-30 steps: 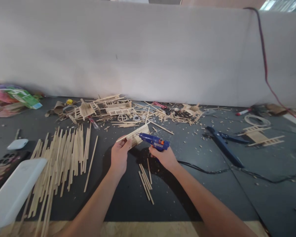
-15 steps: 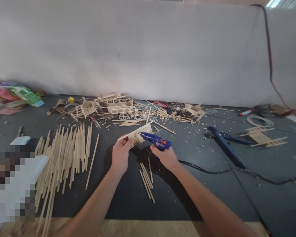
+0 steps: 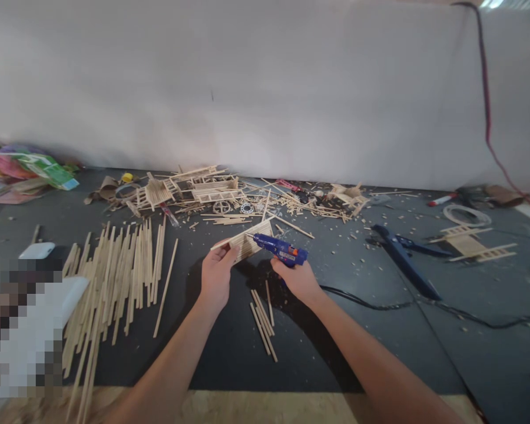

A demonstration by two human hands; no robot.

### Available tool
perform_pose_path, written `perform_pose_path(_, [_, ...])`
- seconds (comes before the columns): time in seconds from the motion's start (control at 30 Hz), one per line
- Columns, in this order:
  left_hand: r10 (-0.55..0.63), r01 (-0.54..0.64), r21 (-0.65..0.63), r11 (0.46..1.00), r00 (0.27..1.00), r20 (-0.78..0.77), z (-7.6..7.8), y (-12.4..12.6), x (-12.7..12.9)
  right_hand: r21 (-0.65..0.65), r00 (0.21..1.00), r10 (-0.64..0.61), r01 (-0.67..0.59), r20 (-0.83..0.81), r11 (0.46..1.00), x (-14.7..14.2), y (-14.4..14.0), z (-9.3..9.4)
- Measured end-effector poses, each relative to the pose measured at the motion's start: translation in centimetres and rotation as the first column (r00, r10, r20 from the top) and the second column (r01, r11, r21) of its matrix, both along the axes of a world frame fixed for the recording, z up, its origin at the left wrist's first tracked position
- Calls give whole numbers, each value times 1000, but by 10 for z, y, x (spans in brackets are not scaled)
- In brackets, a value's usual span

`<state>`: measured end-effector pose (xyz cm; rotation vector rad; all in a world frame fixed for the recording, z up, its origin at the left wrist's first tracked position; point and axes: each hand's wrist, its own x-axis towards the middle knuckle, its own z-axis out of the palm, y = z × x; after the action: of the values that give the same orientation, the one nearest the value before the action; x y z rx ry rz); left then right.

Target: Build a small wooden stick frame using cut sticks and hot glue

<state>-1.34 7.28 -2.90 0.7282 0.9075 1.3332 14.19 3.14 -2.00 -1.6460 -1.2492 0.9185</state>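
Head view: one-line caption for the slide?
Left hand holds a stick panel; right hand aims a blue glue gun at it.

Soft, even daylight; moderately bright, no glare. Pale grey cloth backdrop (image 3: 265, 88) reads washed out and slightly hazy. Shadows faint: a soft dark patch on the dark grey mat (image 3: 380, 353) under the hands. Wide-angle lens bends the edges. Lower left corner pixelated. Far clutter soft; forearms near the bottom edge slightly blurred.
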Motion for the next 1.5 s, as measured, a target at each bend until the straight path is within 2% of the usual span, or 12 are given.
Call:
perform_pose_path(0.4, [20,-20,10,1000,1000,-4,1,0,0,-43,997,-83,83,-5,996,-1,0,5])
perform_pose_path(0.57, [52,-52,-45,998,999,-8,2,0,0,-47,996,-86,85,-11,995,0,0,8])
perform_pose_path(0.77, [38,-38,-45,998,999,9,3,-1,-1,-54,995,-99,98,-14,994,1,0,7])
perform_pose_path(1.13, [67,-65,-68,996,997,27,5,0,0,-26,989,-139,138,-52,990,0,-1,6])
perform_pose_path(1.33, [65,-64,-68,996,998,22,6,0,-1,24,969,-225,229,-104,973,5,-1,3])
perform_pose_path(1.5, [61,-60,-75,995,998,18,6,0,-1,84,952,-190,215,-240,973,10,3,-3])
